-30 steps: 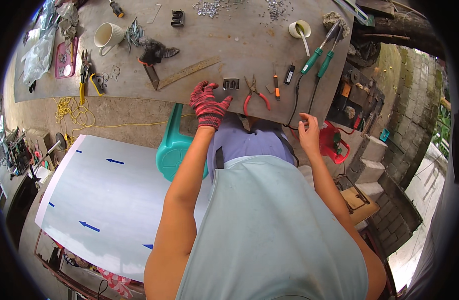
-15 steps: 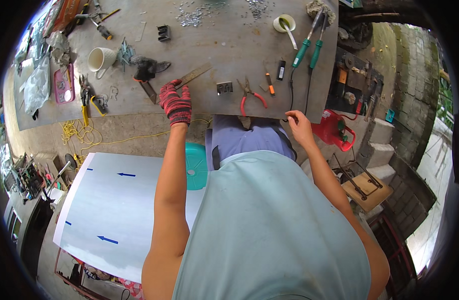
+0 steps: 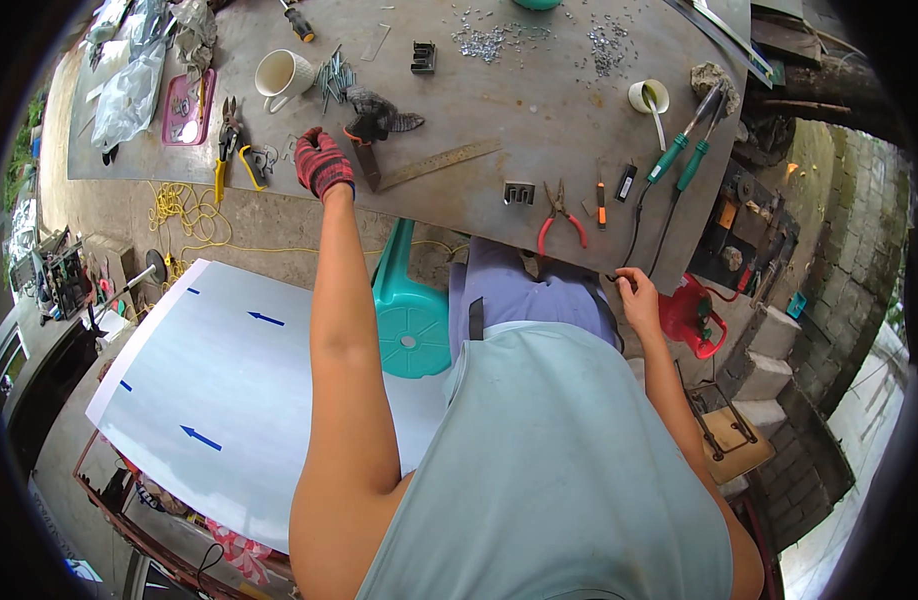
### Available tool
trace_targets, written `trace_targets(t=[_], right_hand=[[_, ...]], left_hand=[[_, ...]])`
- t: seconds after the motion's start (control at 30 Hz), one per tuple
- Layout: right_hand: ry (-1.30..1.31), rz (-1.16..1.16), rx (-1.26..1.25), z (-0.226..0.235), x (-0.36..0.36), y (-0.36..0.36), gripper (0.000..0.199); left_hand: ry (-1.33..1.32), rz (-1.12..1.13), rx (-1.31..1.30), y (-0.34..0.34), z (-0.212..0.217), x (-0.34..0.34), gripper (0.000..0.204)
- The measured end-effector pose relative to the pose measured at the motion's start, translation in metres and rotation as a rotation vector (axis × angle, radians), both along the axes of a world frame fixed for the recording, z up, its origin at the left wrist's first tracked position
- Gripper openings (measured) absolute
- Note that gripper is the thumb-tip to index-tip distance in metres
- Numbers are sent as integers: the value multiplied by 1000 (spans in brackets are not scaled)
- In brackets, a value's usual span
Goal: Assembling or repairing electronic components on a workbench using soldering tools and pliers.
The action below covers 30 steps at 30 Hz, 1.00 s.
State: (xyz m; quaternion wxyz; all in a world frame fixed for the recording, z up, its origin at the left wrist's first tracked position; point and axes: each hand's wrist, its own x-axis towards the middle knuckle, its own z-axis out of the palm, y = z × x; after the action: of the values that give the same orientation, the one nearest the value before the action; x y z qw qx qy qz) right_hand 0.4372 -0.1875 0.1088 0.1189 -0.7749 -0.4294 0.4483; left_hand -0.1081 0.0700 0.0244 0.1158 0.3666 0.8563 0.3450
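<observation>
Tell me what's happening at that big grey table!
A person is at the table. Their left hand, in a striped glove, is beside the L-shaped ruler; I can't tell whether it holds anything. Their bare right hand is near the table's edge, by some black cords. Between the hands, red-handled pliers and a slotted metal piece lie on the table.

Ruler (image 3: 440, 165) left of pliers (image 3: 556, 207)
</observation>
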Motion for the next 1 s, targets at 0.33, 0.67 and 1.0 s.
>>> trace_targets(t=[0.33, 0.67, 1.0], right_hand=[[-21, -38, -21, 12, 0, 0, 20], [-42, -67, -42, 17, -6, -12, 19], [-5, -54, 62, 28, -20, 8, 19]], left_hand=[[-49, 9, -396, 76, 2, 19, 41], [101, -113, -613, 92, -30, -3, 50], [-696, -67, -35, 37, 55, -18, 26]])
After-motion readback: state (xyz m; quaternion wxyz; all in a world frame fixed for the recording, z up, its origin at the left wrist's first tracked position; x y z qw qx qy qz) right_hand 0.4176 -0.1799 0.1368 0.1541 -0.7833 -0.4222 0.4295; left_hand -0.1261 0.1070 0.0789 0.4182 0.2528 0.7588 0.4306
